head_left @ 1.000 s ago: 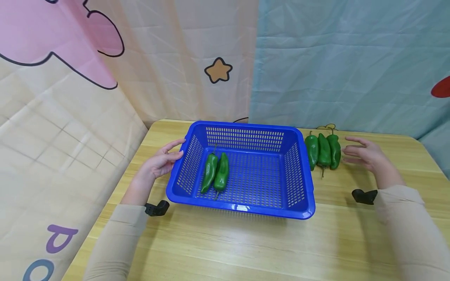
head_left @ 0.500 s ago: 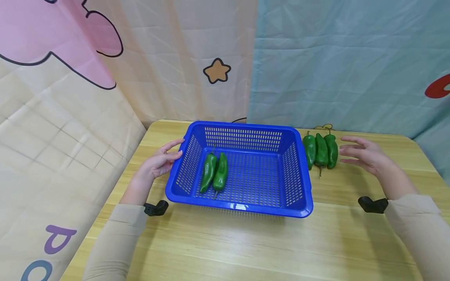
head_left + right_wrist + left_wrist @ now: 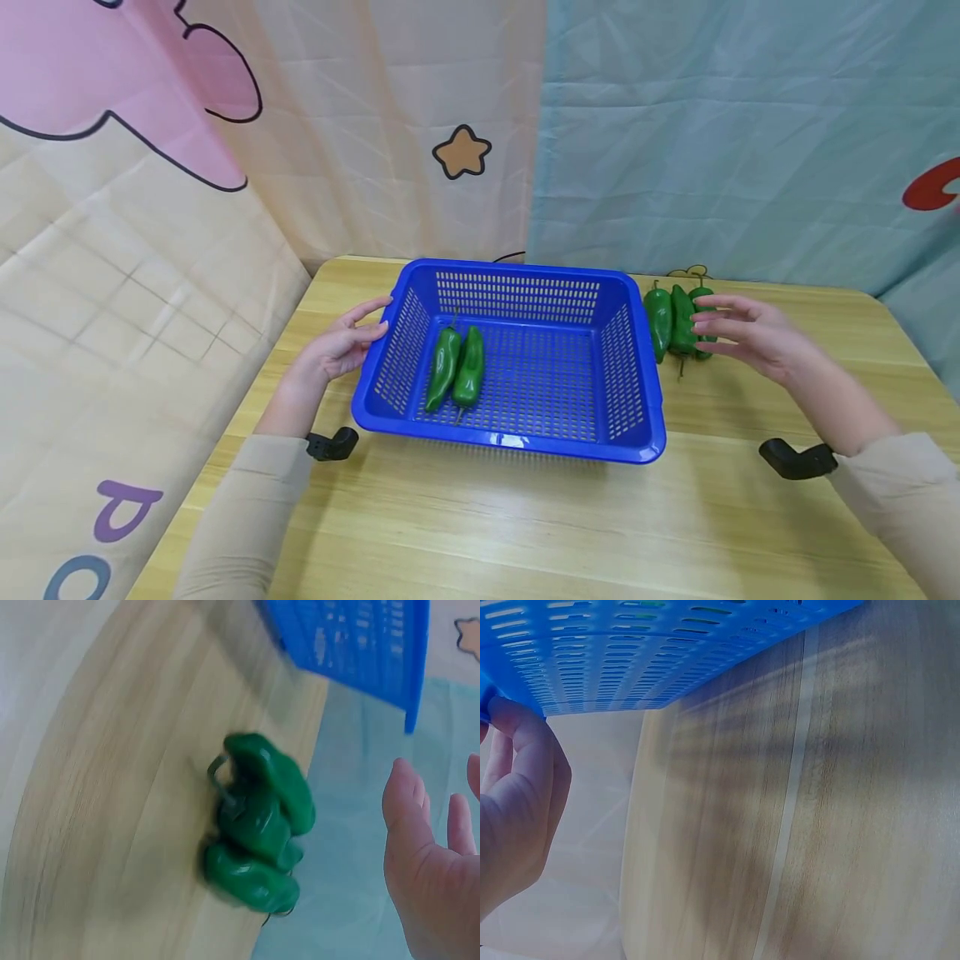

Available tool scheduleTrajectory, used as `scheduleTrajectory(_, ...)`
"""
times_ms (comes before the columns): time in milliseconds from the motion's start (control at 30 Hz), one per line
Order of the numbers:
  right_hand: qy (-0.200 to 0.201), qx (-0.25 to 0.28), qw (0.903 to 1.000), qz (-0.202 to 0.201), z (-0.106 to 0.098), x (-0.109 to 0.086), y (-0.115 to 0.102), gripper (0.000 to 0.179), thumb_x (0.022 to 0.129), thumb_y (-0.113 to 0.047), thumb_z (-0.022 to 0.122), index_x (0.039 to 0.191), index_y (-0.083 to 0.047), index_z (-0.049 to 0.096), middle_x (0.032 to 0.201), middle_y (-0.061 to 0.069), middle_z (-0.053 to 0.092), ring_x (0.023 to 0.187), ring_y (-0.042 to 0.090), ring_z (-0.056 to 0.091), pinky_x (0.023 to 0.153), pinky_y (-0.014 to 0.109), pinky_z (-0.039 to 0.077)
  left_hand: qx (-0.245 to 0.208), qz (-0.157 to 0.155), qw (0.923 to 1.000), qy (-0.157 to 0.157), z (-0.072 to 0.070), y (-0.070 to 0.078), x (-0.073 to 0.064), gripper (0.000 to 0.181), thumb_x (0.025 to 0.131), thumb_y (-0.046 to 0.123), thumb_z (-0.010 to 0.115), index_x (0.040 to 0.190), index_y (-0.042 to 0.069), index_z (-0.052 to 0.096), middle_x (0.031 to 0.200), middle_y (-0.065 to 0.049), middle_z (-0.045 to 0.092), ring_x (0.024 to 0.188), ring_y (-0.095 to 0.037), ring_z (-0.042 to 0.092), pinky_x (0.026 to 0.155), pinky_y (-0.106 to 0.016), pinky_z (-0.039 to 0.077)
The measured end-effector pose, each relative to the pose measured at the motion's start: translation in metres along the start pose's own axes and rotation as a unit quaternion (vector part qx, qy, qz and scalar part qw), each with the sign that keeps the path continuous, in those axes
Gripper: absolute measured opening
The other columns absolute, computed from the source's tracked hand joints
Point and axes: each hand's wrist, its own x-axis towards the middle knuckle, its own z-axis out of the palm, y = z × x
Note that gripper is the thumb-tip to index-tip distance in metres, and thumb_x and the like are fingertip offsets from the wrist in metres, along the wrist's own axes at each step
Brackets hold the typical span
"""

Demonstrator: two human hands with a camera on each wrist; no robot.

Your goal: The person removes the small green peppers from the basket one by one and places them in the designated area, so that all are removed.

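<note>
Head view shows the right hand (image 3: 757,337) newly come in over the three peppers on the table (image 3: 480,525). Half a second ago its fingertips stood just beside the group; now they cross in front of the outer pepper (image 3: 701,293) and reach the edge of the middle pepper (image 3: 682,321). The fingers are spread and slightly bent, curled round nothing. Contact is hard to judge: from above, the fingers overlap the green, yet the right wrist view gives no sight of them touching, and its peppers are blurred. I take this as the last of the reach, with no grip made.

Left hand (image 3: 341,346) has stayed put, pinching the left rim of the basket (image 3: 442,433), thumb and fingers on the edge. That seems to keep the basket steady while the other hand works. Whether its base sits flat on the table, I cannot tell.

Two more peppers lie in the basket, side by side toward its left wall: the left one (image 3: 444,367) with its stem pointing away, its neighbour (image 3: 470,371) with its stem toward the person. Neither has moved. On the table, the inner pepper (image 3: 658,321) lies just beside the basket's right wall, so all three remain outside it.
</note>
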Motion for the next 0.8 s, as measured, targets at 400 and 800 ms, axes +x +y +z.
scheduleTrajectory(400,-0.066,-0.033,0.9973,0.002,0.047,-0.002,-0.003,0.034,0.090,0.010,0.052,0.107,-0.017,0.064,0.098,0.004,0.067,0.090,0.017,0.065,0.079,0.033,0.055,0.001,-0.004,1.0000,0.007,0.001,0.000,-0.001,0.045,0.095,0.001,0.049,0.134,0.018,0.036,0.095,-0.008,0.068,0.078,-0.019,0.067,0.068,-0.030,0.057)
scheduleTrajectory(800,-0.074,-0.133,0.9872,0.050,0.086,0.011,-0.010,0.029,0.090,-0.001,0.058,0.116,-0.013,0.054,0.098,0.001,0.065,0.094,0.015,0.062,0.082,0.033,0.054,0.001,-0.003,1.0000,0.002,0.001,0.000,-0.001,0.040,0.096,0.000,0.045,0.130,0.019,0.038,0.092,-0.008,0.068,0.075,-0.019,0.067,0.065,-0.029,0.057)
